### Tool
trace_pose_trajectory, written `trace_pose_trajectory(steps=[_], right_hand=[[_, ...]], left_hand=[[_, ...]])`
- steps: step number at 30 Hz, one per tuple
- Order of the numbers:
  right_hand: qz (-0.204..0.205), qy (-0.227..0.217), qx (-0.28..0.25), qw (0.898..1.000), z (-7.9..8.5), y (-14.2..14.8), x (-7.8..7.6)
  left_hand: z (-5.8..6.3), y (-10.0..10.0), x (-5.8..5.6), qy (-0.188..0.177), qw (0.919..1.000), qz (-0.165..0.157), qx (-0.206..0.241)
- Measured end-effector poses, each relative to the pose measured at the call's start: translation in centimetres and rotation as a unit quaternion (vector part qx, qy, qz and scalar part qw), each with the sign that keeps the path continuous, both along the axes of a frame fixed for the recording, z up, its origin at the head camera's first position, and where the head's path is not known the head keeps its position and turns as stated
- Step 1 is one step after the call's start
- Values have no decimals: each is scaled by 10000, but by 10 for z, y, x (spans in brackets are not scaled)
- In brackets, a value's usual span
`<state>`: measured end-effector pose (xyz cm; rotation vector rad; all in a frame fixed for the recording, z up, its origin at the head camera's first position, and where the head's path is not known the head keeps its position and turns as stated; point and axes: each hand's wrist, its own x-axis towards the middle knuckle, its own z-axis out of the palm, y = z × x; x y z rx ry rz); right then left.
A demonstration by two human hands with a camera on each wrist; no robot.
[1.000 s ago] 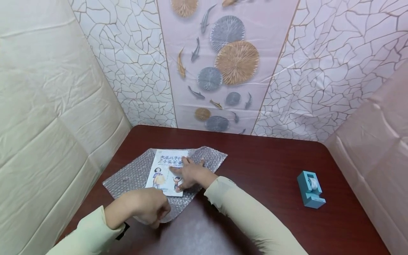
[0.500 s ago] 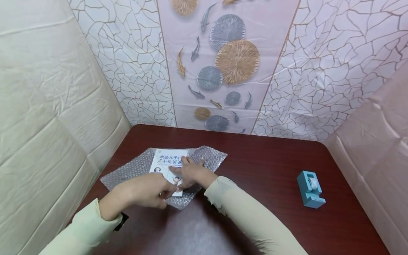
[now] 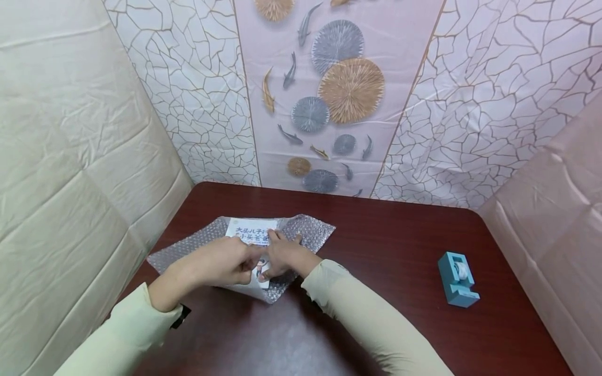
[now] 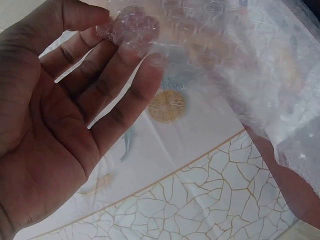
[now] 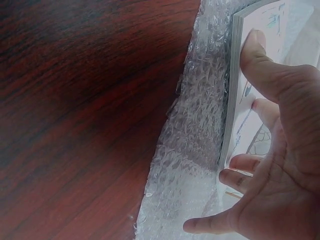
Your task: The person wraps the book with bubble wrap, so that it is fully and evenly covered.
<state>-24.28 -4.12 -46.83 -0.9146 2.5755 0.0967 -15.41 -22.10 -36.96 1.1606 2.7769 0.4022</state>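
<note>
A picture book (image 3: 244, 228) with a white cover lies on a sheet of bubble wrap (image 3: 314, 230). My right hand (image 3: 285, 255) presses the book with fingers spread; in the right wrist view its thumb and fingertips rest on the cover of the book (image 5: 236, 80), close to the page edges. My left hand (image 3: 218, 265) is over the lower left of the book and pinches the near edge of the wrap. In the left wrist view, thumb and fingertips hold a crumpled corner of the bubble wrap (image 4: 220, 55), lifted and stretched. The book's lower left is covered.
A blue tape dispenser (image 3: 458, 279) with a roll of tape stands on the right side of the dark red wooden table (image 3: 376, 245). A patterned backdrop (image 3: 310, 156) rises behind the table, with pale padded panels at both sides.
My left hand has moved up and away from the near side, drawing the near flap of bubble wrap over the book's lower left part. My right hand has stayed in place.
</note>
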Motion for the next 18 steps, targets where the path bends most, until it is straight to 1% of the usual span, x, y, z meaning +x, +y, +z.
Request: trace_pose_trajectory(steps=[3,10,18], right_hand=[[-23,-35,9,10000,-1,0,0],[-68,-16,177,9998,-2,-2,0],[-121,-43,85,9999,-2,-2,1]], left_hand=[[0,-1,-2,135,9999,25,104],[-1,-5,-5,275,9993,185,194],[-4,-11,-11,537,9969,167,545]])
